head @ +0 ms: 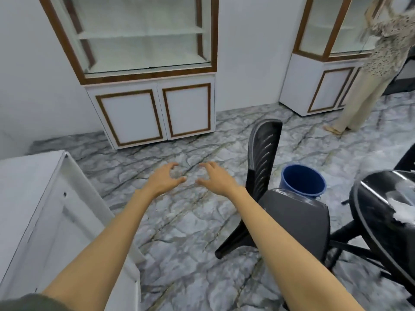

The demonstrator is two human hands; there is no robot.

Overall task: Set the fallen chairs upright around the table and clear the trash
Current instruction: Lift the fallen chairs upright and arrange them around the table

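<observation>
both hands out front over bare marble floor (179, 221), nothing in either. left hand (162, 179) spread wide, fingers curled, palm down. right hand (216, 179) same, spread wide and empty, thumb pointing toward the left one. the two are near each other but apart.

black chair (292, 212) stands upright at 3 o'clock of my right hand, backrest toward the cabinets, seat toward the table. right forearm crosses in front of its seat edge. blue bucket (302, 181) sits on the floor just behind the seat. black round table (381, 212) at 4 o'clock, white crumpled trash (402, 208) lying on its top near the right frame edge.

white cabinet (33, 209) at 8 o'clock. glass display cabinet (143, 86) at 12. another person (372, 70) stands at 2 o'clock by a second display cabinet (325, 63).
</observation>
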